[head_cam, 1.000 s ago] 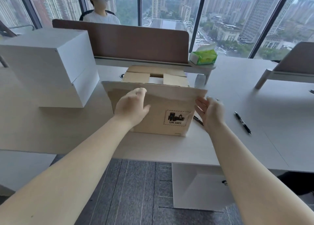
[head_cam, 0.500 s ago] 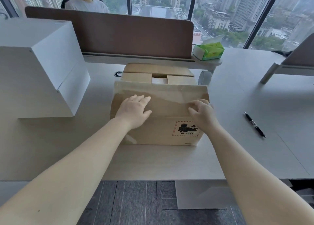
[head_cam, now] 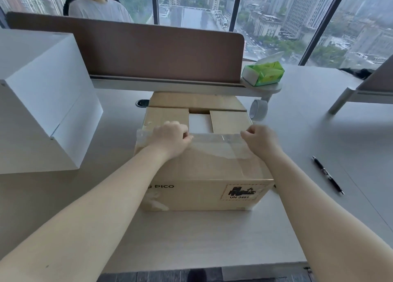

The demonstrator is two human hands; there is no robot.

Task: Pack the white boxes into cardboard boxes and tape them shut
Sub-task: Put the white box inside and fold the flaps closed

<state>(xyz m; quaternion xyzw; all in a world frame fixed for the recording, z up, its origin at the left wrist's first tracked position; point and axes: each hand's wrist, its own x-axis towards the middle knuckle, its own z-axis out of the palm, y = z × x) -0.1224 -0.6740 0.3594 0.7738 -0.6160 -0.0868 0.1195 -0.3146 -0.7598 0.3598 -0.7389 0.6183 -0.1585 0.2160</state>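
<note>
Both hands are down on the cardboard box point(head_cam: 204, 171), which sits on the desk point(head_cam: 297, 132) right in front of the person, its printed side with the hazard label point(head_cam: 241, 192) facing the camera. The left hand point(head_cam: 170, 138) has its fingers curled over the far edge of the near flap point(head_cam: 212, 154), gripping it near the left end. The right hand point(head_cam: 260, 140) is curled the same way and grips that edge near the right end. The flap lies folded down across the top, with a strip of shiny clear tape along its edge. Beyond it, the two short side flaps lie flat, and between them a white box point(head_cam: 198, 123) shows inside the carton. The far flap point(head_cam: 195, 102) is tipped back toward the brown divider point(head_cam: 148, 54). A roll of tape point(head_cam: 258, 109) stands on edge just past the box's far right corner, under the small shelf that carries a green tissue pack point(head_cam: 264, 73). To the left, a stack of big white boxes point(head_cam: 42, 98) rests on the desk, well apart from the hands. A black pen point(head_cam: 327, 174) lies off to the right. Behind the divider sits another person point(head_cam: 100, 9) in a pale top, with city towers outside the window.
</note>
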